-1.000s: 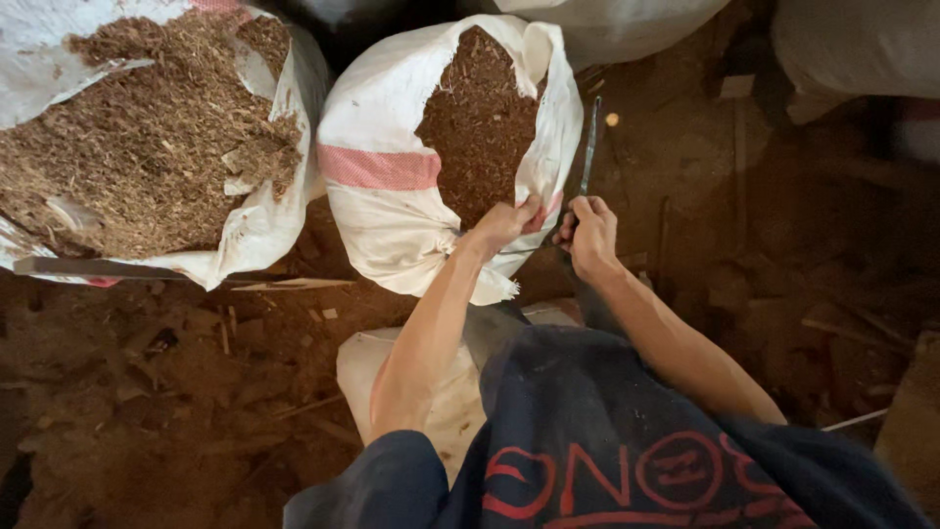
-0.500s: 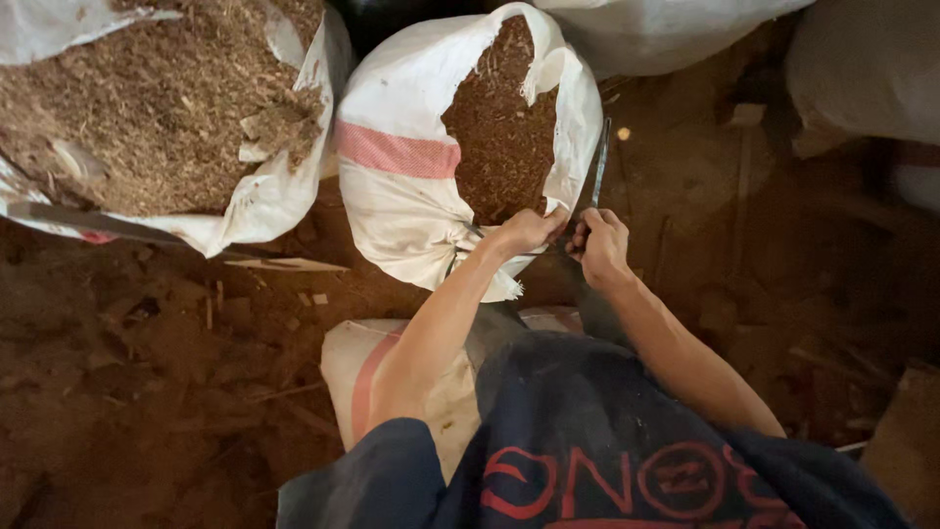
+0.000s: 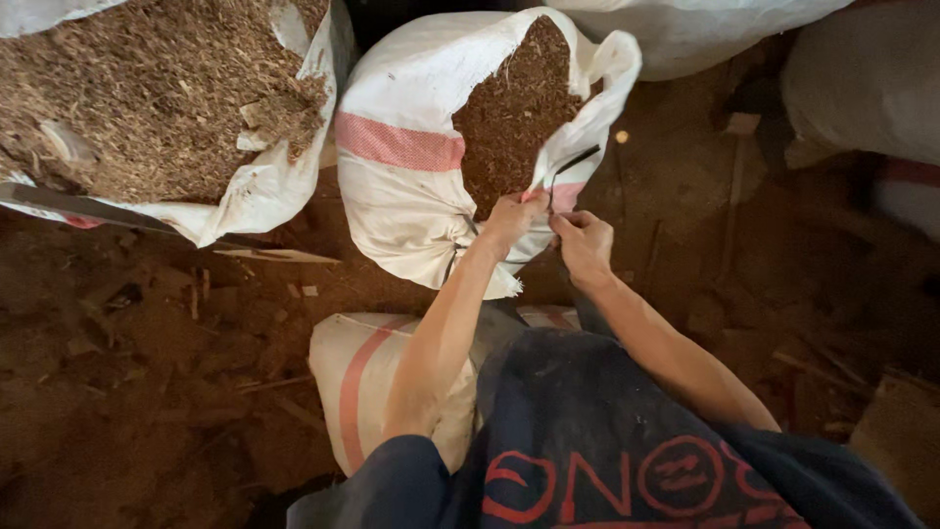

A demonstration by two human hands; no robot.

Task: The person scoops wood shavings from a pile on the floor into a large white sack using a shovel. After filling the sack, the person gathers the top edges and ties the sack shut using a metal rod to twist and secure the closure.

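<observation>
At the centre of the frame both hands meet at the near edge of an open white sack with a pink band, filled with dark brown shavings. The left hand is closed, pinching the sack's cloth at its lower rim. The right hand, just beside it, is curled around a thin dark tool, perhaps a needle or cord, though the view is too poor to be sure; it runs up along the sack's right lip. In the upper left lies a second sack, open and full of paler shavings. A third sack, striped pink, lies on the dirt floor below the arms.
</observation>
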